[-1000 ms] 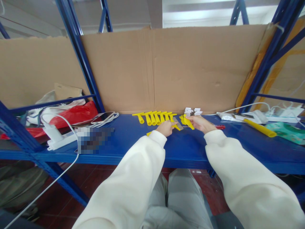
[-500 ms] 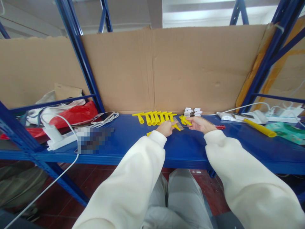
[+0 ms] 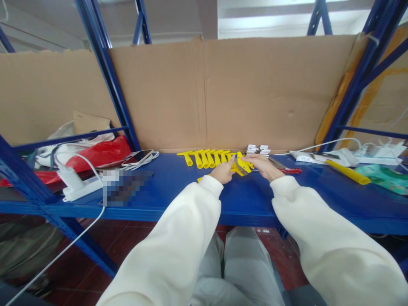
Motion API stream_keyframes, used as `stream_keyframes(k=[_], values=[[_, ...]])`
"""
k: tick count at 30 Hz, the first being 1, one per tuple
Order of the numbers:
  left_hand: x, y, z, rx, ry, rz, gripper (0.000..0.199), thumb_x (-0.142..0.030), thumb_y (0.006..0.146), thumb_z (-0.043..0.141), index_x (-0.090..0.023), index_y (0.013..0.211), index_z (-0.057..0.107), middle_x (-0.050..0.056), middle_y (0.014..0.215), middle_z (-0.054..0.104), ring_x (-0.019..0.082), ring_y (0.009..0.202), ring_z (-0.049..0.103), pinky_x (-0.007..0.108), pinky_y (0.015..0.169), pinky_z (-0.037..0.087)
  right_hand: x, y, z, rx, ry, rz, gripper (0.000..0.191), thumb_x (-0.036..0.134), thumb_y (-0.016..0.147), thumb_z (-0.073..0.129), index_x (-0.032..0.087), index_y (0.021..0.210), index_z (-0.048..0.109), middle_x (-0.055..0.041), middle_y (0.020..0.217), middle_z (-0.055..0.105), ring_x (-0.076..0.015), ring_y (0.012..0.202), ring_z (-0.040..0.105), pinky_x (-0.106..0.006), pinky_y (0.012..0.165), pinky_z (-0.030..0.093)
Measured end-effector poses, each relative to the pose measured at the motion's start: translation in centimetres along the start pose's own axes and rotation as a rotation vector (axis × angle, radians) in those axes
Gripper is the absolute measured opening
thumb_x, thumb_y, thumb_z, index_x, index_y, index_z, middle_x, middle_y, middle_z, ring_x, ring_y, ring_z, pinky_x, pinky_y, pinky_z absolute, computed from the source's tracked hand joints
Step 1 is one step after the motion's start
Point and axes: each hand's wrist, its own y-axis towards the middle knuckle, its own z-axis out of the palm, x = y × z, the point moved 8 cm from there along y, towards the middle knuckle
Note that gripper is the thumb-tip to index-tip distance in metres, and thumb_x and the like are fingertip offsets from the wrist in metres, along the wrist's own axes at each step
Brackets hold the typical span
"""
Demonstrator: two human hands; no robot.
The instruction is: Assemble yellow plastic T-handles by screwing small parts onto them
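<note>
Blue shelf (image 3: 172, 187), yellow piece (image 3: 244, 164), between left hand (image 3: 223, 171) and right hand (image 3: 264, 165)

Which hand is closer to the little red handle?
Right. The right hand is just left of the red handle; the left hand is farther left, beside the yellow pieces.

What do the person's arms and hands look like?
Both arms wear long, loose, creamy-white sleeves: the left sleeve and the right sleeve. They look plain, with no pictures showing, and narrow into snug cuffs. The left hand and right hand wear no gloves.
</note>
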Motion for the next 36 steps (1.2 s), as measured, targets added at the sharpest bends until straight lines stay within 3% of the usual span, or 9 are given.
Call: stream_keyframes(k=[5, 14, 22, 28, 32, 36], values=[[-0.2, 0.1, 0.1, -0.017, -0.005, 0.014, 0.085, -0.02, 0.097, 0.06, -0.018, 0.169, 0.013, 0.018, 0.137, 0.07, 0.027, 0.129, 0.067, 0.038, 0.108, 0.049, -0.2, 0.7, 0.1, -0.048, -0.077, -0.079, 0.036, 0.046, 0.061, 0.09, 0.019, 0.057, 0.066, -0.0008, 0.062, 0.066, -0.0147, 0.065, 0.056, -0.027, 0.062, 0.044], [-0.2, 0.2, 0.2, -0.034, -0.041, 0.029, 0.083, -0.021, 0.098, 0.059, -0.017, 0.168, 0.016, 0.02, 0.139, 0.068, 0.03, 0.129, 0.066, 0.042, 0.11, 0.048, -0.6, 0.9, 0.6, -0.034, -0.142, -0.089, 0.038, 0.051, 0.058, 0.088, 0.02, 0.059, 0.067, -0.0009, 0.064, 0.065, -0.0156, 0.066, 0.055, -0.028, 0.06, 0.042], [-0.4, 0.1, -0.1, -0.027, -0.039, 0.005, 0.08, -0.02, 0.099, 0.058, -0.015, 0.168, 0.017, 0.02, 0.138, 0.068, 0.03, 0.129, 0.065, 0.042, 0.11, 0.049, -0.9, 0.7, 0.7, -0.088, -0.207, -0.06, 0.033, 0.038, 0.063, 0.087, 0.021, 0.059, 0.06, 0.0021, 0.061, 0.057, -0.0142, 0.063, 0.051, -0.028, 0.061, 0.042], [-0.4, 0.1, 0.1, -0.037, -0.037, 0.037, 0.081, -0.02, 0.099, 0.057, -0.016, 0.169, 0.016, 0.019, 0.135, 0.07, 0.029, 0.127, 0.066, 0.043, 0.11, 0.049, -2.0, 1.4, -0.1, -0.251, -0.198, -0.087, 0.037, 0.028, 0.06, 0.086, 0.024, 0.082, 0.056, -0.0007, 0.092, 0.064, -0.0184, 0.087, 0.061, -0.031, 0.079, 0.053], [-0.4, 0.2, 0.3, -0.037, -0.034, 0.096, 0.072, -0.018, 0.098, 0.055, -0.019, 0.165, 0.029, 0.014, 0.141, 0.068, 0.025, 0.131, 0.064, 0.038, 0.112, 0.048, -2.7, 1.7, -0.2, -0.236, -0.155, -0.076, 0.044, 0.03, 0.058, 0.086, 0.025, 0.087, 0.054, -0.0022, 0.102, 0.063, -0.0203, 0.096, 0.061, -0.032, 0.085, 0.053], [-0.5, 0.3, 0.2, -0.052, -0.021, 0.126, 0.057, -0.017, 0.099, 0.054, -0.021, 0.156, 0.049, 0.012, 0.144, 0.067, 0.023, 0.132, 0.063, 0.036, 0.115, 0.046, -3.0, 1.4, -0.3, -0.206, -0.079, -0.025, 0.042, 0.028, 0.06, 0.085, 0.025, 0.088, 0.053, -0.0019, 0.098, 0.063, -0.0183, 0.091, 0.062, -0.028, 0.078, 0.052]])
